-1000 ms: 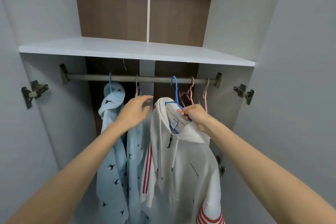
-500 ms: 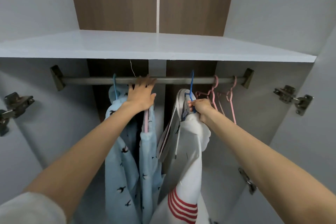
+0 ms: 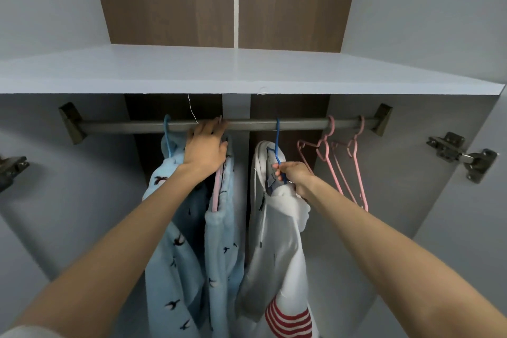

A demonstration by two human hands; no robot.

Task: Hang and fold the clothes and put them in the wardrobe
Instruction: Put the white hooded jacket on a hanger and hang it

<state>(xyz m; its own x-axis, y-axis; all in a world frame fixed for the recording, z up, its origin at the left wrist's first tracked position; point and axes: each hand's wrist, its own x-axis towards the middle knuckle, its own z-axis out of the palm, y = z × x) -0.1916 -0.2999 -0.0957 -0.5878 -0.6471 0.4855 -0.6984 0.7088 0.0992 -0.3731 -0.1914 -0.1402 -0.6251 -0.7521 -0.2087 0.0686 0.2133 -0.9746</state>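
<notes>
A white hoodie (image 3: 277,230) with red stripes hangs on a blue hanger (image 3: 277,143) whose hook sits over the grey wardrobe rail (image 3: 299,124). My right hand (image 3: 292,177) grips the hanger just below its hook, at the hoodie's collar. Left of it hang two light blue bird-print garments (image 3: 175,255), one of them on a pink hanger (image 3: 216,192). My left hand (image 3: 205,147) reaches up with straight fingers touching the rail and resting against the top of these garments.
Two bare pink hangers (image 3: 343,170) hang on the rail to the right. A white shelf (image 3: 247,71) runs just above the rail. Door hinges (image 3: 463,155) stick out on the right side wall, another at the left edge (image 3: 11,170).
The camera has moved closer and lower under the shelf. My left hand rose from the blue garments to the rail. The hoodie's hanger now hangs on the rail, turned edge-on.
</notes>
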